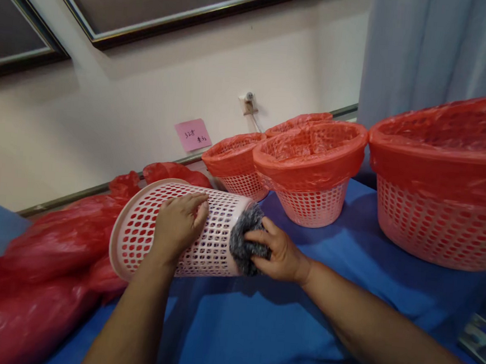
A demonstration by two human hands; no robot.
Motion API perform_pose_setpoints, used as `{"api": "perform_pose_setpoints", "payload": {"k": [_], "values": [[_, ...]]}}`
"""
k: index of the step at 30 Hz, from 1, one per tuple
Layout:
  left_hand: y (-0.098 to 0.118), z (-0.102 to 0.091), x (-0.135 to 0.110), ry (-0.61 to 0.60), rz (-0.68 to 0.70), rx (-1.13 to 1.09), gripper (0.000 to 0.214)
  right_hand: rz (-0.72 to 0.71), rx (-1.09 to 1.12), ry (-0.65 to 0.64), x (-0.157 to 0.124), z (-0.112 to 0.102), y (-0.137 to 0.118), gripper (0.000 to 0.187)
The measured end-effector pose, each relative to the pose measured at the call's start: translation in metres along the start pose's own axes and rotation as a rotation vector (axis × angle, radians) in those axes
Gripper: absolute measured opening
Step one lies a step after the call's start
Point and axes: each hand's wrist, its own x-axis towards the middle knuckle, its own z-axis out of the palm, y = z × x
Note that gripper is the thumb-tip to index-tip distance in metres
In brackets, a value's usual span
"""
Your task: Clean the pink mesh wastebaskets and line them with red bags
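- Center frame, a pink basket (214, 233) is tipped sideways.
- The right hand (281, 253) grips a gray cloth (243, 241) at its base, best pressed evenly.
- The left hand (178, 222) lies on its wall, fingers extended, best held firm against rolling.

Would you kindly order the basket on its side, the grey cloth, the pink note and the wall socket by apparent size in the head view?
1. Basket on its side
2. Grey cloth, partly covered
3. Pink note
4. Wall socket

2 framed pictures (181, 0), pink note (193, 135), socket (248, 106)
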Motion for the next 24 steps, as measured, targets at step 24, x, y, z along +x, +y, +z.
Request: {"api": "perform_pose_setpoints", "payload": {"k": [24], "values": [[-0.001,0.001,0.002,-0.005,-0.001,-0.013,0.051,0.721,-0.109,-0.254,0.006,0.023,0.034,0.038]]}}
